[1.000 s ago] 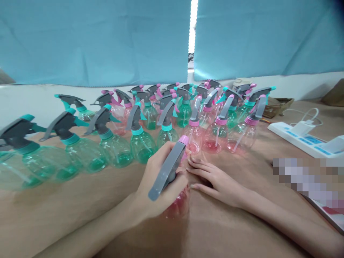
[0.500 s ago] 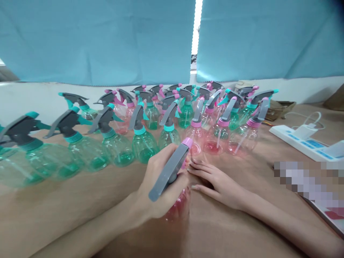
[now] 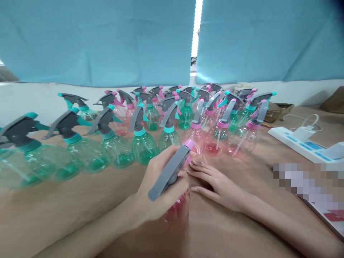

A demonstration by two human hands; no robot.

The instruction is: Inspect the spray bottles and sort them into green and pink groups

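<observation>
My left hand [image 3: 159, 182] is wrapped round the neck of a pink spray bottle [image 3: 176, 209] with a grey trigger head and pink nozzle. The nozzle points away from me, and the hand hides the collar and most of the trigger. Just right of the bottle, my right hand [image 3: 217, 182] lies palm down with fingers stretched out. Its fingertips are close to the bottle and the left fingers; whether they touch I cannot tell. Beyond my hands stand a green spray bottle [image 3: 145, 147] and a pink-collared spray bottle [image 3: 216, 141], among several others.
Several green bottles [image 3: 94, 157] line the left side of the brown table [image 3: 67, 215]. At right lie a white power strip [image 3: 298, 143] with a plugged-in charger and a partly blurred flat object [image 3: 319, 208]. A blue curtain [image 3: 107, 43] hangs behind.
Hardly anything differs. The left hand keeps its hold on the pink bottle, and the right hand stays beside it. The view has shifted very slightly.
</observation>
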